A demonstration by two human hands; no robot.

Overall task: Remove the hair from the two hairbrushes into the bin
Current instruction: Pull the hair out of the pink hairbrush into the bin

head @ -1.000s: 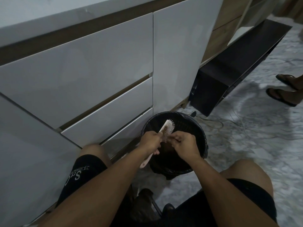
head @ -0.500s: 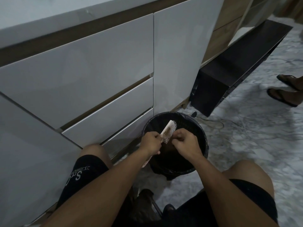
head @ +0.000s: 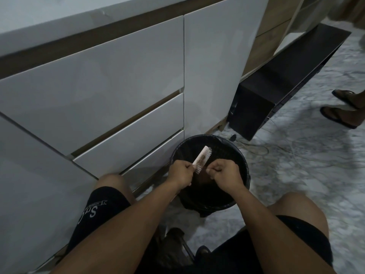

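Holding both hands over the bin (head: 242, 161), you grip the brush (head: 201, 162) handle in your left hand (head: 180, 173). Your right hand (head: 225, 174), just beside the bristles, has fingers curled as if pinching hair, too fine to confirm. The brush's long axis runs from your left hand up toward the bin's far rim.

A pink hairbrush (head: 202, 162) is held by its handle in the left hand (head: 180, 173), over the black bin (head: 242, 157). The right hand (head: 225, 173) is curled just beside the bristles. The bin is set against white drawers (head: 126, 143).
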